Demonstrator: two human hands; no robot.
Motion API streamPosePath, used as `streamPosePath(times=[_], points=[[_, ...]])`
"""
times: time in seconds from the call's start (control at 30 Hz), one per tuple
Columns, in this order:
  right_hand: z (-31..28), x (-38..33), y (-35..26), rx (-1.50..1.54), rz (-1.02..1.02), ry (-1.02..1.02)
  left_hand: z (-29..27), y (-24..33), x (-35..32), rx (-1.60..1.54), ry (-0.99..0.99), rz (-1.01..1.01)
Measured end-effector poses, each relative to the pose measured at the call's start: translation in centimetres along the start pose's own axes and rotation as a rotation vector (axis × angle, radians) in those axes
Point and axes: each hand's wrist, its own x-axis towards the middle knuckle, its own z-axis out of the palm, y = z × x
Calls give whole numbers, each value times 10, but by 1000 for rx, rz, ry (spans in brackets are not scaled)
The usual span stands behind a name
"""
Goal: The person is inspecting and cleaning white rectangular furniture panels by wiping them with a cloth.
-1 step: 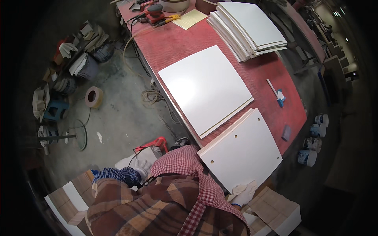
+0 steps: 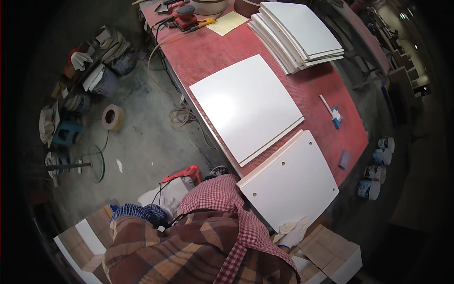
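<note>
- Right hand (image 2: 294,232), white-gloved, blue-cuffed: at the near edge of the drilled stack, fingers extended; whether it grips cannot be told.
- Left hand (image 2: 168,204), white-gloved, below a blue striped sleeve: beside the white bundle (image 2: 150,195) with a black cord; partly hidden, finger state cannot be told.
- Stack of white flat panels with round holes (image 2: 293,182): at the worktop's near end. Judged handling: two hands on opposite edges, lifted level, faces not dragged.
- Glossy white square panel (image 2: 248,106): flat beyond, a narrow red strip between; its left side runs close to the worktop (image 2: 326,90) edge.
- Bare red surface: right of that panel, interrupted by a blue-and-white small item (image 2: 336,117).
- Tall stack of white panels (image 2: 302,31): far end, edges uneven; judged best given clearance.
</note>
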Motion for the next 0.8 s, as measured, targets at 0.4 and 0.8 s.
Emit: streamPosePath(times=[0.4, 0.8], points=[[-10, -20, -38, -103, 121, -63, 291, -194, -97, -192, -266, -183], [4, -18, 7, -191, -217, 147, 178, -244, 16, -263, -321, -350]])
